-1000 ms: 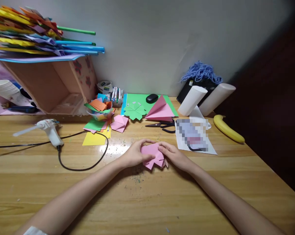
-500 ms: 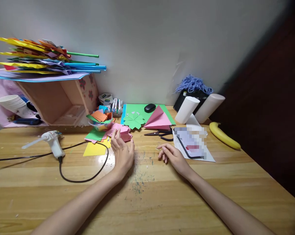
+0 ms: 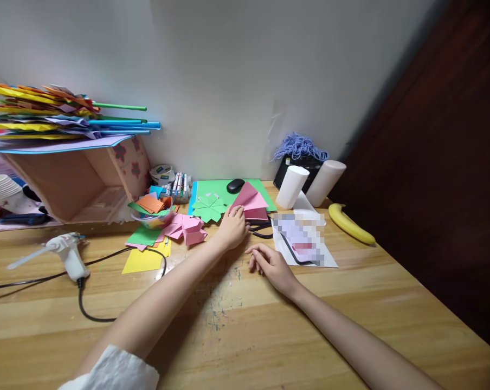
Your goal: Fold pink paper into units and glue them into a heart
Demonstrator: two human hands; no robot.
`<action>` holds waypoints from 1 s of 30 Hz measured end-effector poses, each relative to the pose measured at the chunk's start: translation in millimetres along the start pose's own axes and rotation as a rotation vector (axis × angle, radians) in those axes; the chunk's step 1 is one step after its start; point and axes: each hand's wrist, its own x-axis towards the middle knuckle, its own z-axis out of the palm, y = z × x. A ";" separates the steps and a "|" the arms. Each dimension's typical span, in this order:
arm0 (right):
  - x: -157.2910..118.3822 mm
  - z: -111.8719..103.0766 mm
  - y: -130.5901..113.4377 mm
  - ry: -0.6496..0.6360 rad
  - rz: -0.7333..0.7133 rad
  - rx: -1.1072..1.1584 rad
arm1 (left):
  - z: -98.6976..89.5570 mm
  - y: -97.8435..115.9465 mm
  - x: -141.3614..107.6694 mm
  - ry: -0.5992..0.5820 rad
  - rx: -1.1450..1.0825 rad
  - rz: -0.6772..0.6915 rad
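Observation:
My left hand (image 3: 233, 227) reaches forward across the desk, its fingers closed at the left corner of a pink folded paper (image 3: 253, 200). That corner is hidden behind the fingers. Just below the paper show the black handles of scissors (image 3: 263, 232); their blades are covered by my left hand. My right hand (image 3: 272, 266) rests on the wood, fingers loosely bent with nothing visible in them. Beside it, on a white sheet (image 3: 329, 259), lies a phone (image 3: 300, 244), partly blurred out. A green paper flower (image 3: 210, 208) lies left of the pink paper.
At left are a glue gun (image 3: 69, 257) with a black cable, pink paper pieces (image 3: 186, 228), and a tub of paper scraps (image 3: 153, 216). A pink box (image 3: 66, 184) carries paper pinwheel-like crafts. Two white rolls (image 3: 292, 187) and a banana (image 3: 350, 225) stand or lie at right.
My left hand has moved forward and right, from beside the pink pieces to the pink folded paper. My right hand stays by the phone. The view has shifted slightly right.

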 end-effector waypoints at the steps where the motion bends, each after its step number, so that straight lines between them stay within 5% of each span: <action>1: 0.0 -0.3 0.3 0.005 -0.005 -0.004 | -0.8 0.4 3.6 0.020 0.004 -0.019; 6: 0.2 -3.4 0.4 0.092 -0.031 -0.010 | -31.1 12.5 -11.3 0.253 -0.122 -0.112; 13: -3.6 -5.7 -8.7 0.228 -0.199 -0.187 | -69.2 24.3 -86.8 0.354 -0.349 -0.302; 22: -3.8 -7.8 -4.2 -0.109 -0.676 -0.679 | -51.0 12.1 -140.3 0.332 -0.692 -0.646; 26: -3.3 -7.0 -1.2 -0.043 -0.721 -0.604 | -44.0 17.7 -144.1 0.296 -0.924 -0.677; 30: -6.2 -9.9 -4.9 0.039 -0.787 -0.560 | -47.8 20.1 -143.0 0.231 -1.345 -0.854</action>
